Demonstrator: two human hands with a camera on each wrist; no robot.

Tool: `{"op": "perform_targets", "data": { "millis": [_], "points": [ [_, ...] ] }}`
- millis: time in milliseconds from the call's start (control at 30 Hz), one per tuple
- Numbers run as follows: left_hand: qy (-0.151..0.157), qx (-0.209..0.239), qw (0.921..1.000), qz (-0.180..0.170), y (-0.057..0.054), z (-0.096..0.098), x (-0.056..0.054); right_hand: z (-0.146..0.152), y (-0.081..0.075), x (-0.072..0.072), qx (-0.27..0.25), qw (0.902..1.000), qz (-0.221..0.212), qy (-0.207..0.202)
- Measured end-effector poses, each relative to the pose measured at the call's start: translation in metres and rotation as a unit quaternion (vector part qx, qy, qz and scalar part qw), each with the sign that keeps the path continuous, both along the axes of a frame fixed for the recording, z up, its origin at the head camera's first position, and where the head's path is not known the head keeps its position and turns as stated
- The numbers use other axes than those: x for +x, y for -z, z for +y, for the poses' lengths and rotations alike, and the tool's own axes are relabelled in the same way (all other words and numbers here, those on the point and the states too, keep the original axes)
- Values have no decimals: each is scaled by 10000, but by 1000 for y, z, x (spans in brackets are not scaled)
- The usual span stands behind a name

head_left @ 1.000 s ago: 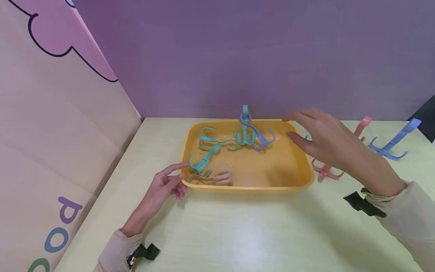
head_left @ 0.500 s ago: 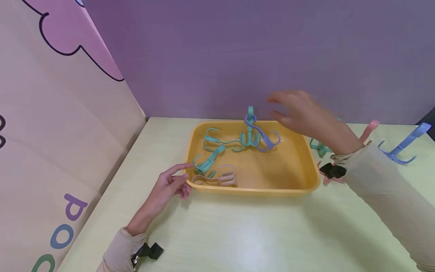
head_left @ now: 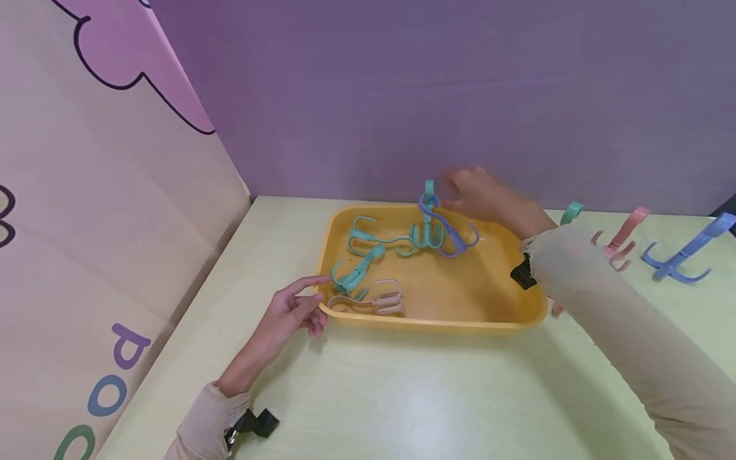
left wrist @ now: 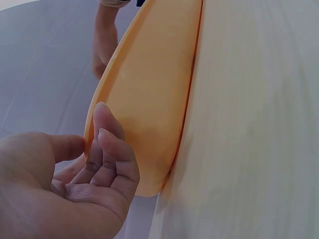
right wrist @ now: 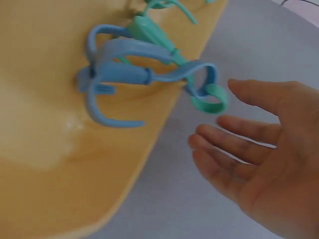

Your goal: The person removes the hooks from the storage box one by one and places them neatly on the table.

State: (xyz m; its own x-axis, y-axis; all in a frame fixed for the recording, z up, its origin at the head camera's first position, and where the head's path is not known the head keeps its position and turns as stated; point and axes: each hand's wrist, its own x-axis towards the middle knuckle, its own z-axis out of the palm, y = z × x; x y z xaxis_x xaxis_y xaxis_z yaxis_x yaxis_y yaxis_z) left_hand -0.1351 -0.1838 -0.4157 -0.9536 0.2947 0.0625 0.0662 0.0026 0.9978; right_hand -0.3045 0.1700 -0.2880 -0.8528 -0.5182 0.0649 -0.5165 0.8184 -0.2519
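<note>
A yellow tray holds several plastic multi-prong hanging hooks. At its front left corner my left hand grips the rim, index finger over the edge. My right hand is over the back rim, its fingers loosely bent around nothing. In the right wrist view its fingertips are close to the curled top of a green hook, apart from it. A blue hook leans on that green hook, their tops crossing above the rim. More green hooks and a beige-pink hook lie at the tray's left.
On the table right of the tray stand a pink hook and a blue hook. Another green hook is partly hidden behind my right forearm. A purple wall rises behind the table, and a pale printed wall at the left.
My right hand has moved left, from the tray's right end to beside the crossed hook tops, rising and then lowering. The left hand stays at the corner. The view has shifted slightly.
</note>
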Motion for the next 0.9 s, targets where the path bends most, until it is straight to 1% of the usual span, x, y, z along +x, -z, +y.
{"op": "perform_targets", "data": {
  "millis": [100, 167, 267, 367, 533, 700, 900],
  "points": [
    [39, 11, 10000, -7, -1, 2, 0, 3, 9, -2, 277, 9994, -208, -23],
    [42, 4, 10000, -29, -1, 3, 0, 6, 15, -2, 345, 9988, -294, -164],
    [31, -26, 10000, -47, -1, 3, -1, 7, 22, -2, 281, 9982, -338, -418],
    [26, -45, 10000, -48, -2, 3, -1, 6, 30, -2, 189, 9978, -318, -543],
    [31, -33, 10000, -39, 0, 4, -2, 4, 38, -2, 38, 9984, -219, -525],
    [41, -62, 10000, -33, 0, 5, -2, 3, 44, -6, 34, 9989, 15, -458],
    [44, -72, 10000, -43, 0, 6, -2, -4, 44, -5, 139, 9987, 210, -443]
  ]
}}
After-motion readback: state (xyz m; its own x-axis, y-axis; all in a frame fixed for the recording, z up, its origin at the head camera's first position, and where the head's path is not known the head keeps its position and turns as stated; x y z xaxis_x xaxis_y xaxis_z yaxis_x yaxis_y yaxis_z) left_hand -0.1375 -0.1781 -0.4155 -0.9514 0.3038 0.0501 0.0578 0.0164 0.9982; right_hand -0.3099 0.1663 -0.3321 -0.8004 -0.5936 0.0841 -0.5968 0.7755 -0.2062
